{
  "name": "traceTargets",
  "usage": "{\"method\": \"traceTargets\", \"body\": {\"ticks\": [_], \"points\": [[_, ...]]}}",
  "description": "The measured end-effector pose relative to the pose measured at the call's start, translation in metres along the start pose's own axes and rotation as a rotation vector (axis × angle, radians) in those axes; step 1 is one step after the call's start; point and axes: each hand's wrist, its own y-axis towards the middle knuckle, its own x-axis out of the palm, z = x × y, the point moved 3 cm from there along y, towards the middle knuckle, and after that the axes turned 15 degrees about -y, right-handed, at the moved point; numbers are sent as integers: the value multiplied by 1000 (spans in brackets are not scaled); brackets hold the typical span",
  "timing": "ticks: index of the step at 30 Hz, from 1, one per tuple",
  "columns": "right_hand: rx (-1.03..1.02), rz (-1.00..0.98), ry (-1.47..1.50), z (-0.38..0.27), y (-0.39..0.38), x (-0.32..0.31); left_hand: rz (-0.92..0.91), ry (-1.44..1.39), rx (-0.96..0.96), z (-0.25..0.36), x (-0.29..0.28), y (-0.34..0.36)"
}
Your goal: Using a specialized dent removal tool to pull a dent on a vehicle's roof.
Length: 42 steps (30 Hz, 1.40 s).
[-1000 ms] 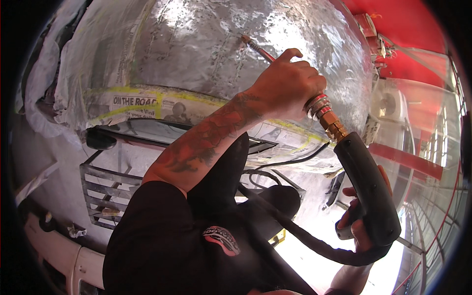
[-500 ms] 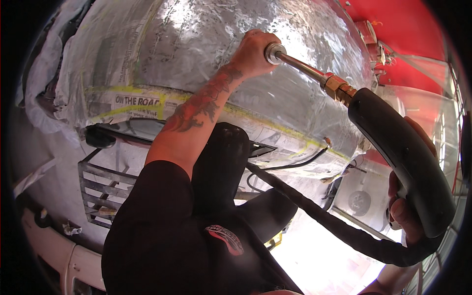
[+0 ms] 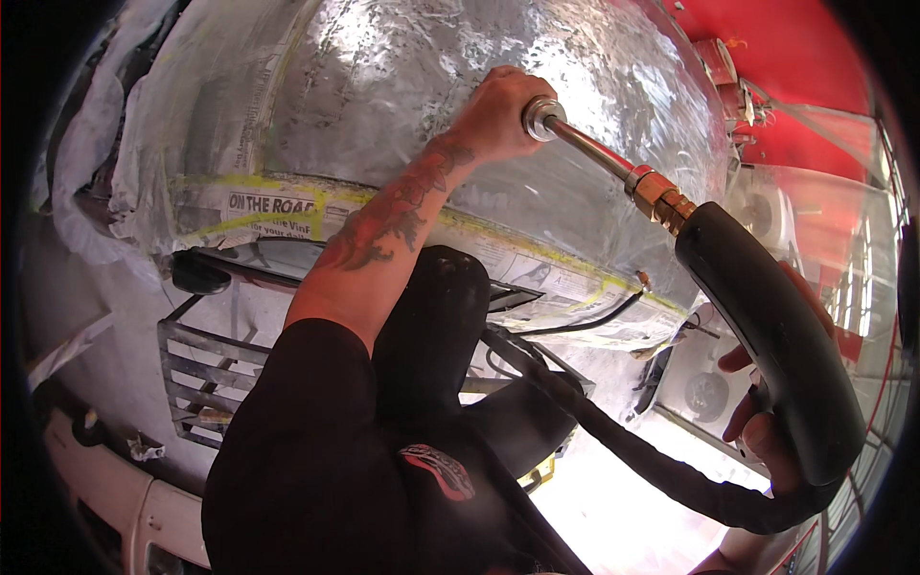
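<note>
My left hand [image 3: 498, 110] is closed around the tip of a thin metal tube [image 3: 586, 146] and rests against a curved, bare silver vehicle panel [image 3: 383, 86]. The tube runs down-right through a brass fitting [image 3: 661, 198] into a thick black curved handle [image 3: 778, 350]. My right hand [image 3: 752, 426] grips that handle from behind, with only its fingers showing. A black hose [image 3: 652, 462] leaves the handle's lower end and runs left under my arm. The tube's end is hidden inside my left fist.
Newspaper masking [image 3: 259, 206] with yellow tape borders the panel's lower edge. Below it sit a slatted grille [image 3: 206, 374] and white bodywork [image 3: 115, 489]. A thin black cable [image 3: 585, 321] hangs beneath the paper. Red walls [image 3: 815, 57] stand at the right.
A second ago my left hand held the tube near the brass fitting, tip bare and pointing up-left. It has slid up over the tip, and the handle has swung lower and nearer.
</note>
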Motion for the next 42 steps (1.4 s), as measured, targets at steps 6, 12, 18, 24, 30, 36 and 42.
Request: {"method": "traceTargets", "body": {"ticks": [6,12,18,24,30,36,42], "points": [[168,-10,149,14,-27,-3,-197,50,-17,97,47,34],[228,-11,821,56,-70,91,-299,98,138,65,42,-2],[218,53,838,74,-87,121,-491,154,132,56,58,-8],[134,-15,405,51,-47,55,-215,54,-7,61,45,-1],[90,-40,91,39,-2,-2,-9,84,-13,38,35,6],[-25,-139,-418,41,22,-60,100,158,-135,-13,18,10],[86,-180,-200,67,-2,-63,41,120,-18,93,36,50]]}}
